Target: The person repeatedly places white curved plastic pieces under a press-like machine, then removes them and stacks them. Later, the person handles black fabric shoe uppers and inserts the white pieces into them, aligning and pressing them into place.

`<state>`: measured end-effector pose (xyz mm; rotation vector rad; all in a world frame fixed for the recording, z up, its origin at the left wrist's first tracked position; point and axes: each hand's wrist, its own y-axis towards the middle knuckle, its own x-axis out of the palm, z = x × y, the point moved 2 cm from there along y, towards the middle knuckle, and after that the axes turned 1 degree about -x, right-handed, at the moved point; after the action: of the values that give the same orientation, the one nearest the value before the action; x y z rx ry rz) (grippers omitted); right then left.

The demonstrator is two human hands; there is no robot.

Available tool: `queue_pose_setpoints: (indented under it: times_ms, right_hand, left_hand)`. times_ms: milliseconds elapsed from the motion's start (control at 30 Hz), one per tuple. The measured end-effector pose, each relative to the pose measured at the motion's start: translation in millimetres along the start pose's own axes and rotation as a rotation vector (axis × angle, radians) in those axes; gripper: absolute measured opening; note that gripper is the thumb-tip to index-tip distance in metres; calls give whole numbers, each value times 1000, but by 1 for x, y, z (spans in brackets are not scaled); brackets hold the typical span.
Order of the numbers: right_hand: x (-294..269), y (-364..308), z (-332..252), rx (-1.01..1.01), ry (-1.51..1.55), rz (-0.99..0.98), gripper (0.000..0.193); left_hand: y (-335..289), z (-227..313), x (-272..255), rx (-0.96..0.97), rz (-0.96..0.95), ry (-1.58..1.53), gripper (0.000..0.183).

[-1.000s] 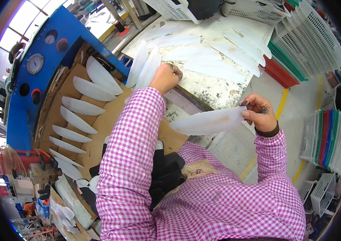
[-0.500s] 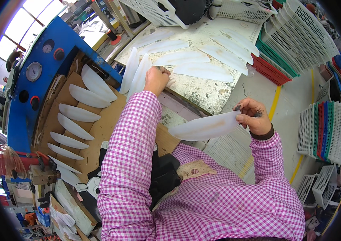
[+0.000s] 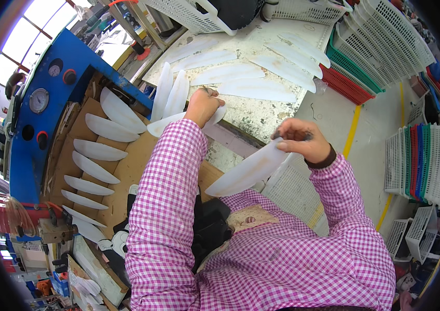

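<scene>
My right hand (image 3: pixel 305 141) pinches the end of a white, translucent half-moon sheet (image 3: pixel 246 170) with a faint brownish streak, its other end hanging low over my lap. Closed on another white half-moon sheet (image 3: pixel 164 125) is my left hand (image 3: pixel 204 106), at the table's near left edge; the middle of that sheet is hidden under hand and sleeve. Beyond the left hand, a narrow white sheet (image 3: pixel 162 92) and a second one beside it (image 3: pixel 177 94) project over the table's edge. Several more such sheets (image 3: pixel 261 89) lie spread on the worn white table (image 3: pixel 277 118).
Left stands a blue machine (image 3: pixel 25 119) with gauges; beside it, several white half-moon pieces (image 3: pixel 100 150) lie in a row on brown cardboard (image 3: pixel 129 171). White baskets (image 3: pixel 194 15) sit at the table's back. Stacked coloured baskets (image 3: pixel 352 85) stand right, by a yellow floor line (image 3: pixel 352 135).
My right hand has moved left, its sheet tilting further down. A sheet now shows under my left hand, sticking out on both sides. The view has shifted slightly.
</scene>
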<state>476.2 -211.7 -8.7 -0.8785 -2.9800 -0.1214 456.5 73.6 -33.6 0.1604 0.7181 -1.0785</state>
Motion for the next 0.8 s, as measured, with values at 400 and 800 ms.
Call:
queue_pose_setpoints:
  times_ms: [400,800]
  right_hand:
    - [12,132,46,400,-109,-446,80]
    - [21,141,39,479,-362,-495,80]
  left_hand:
    - [-16,1,-6,-11,-80,-167,41]
    - [-20,-25,-39,-138,397,-1163,25]
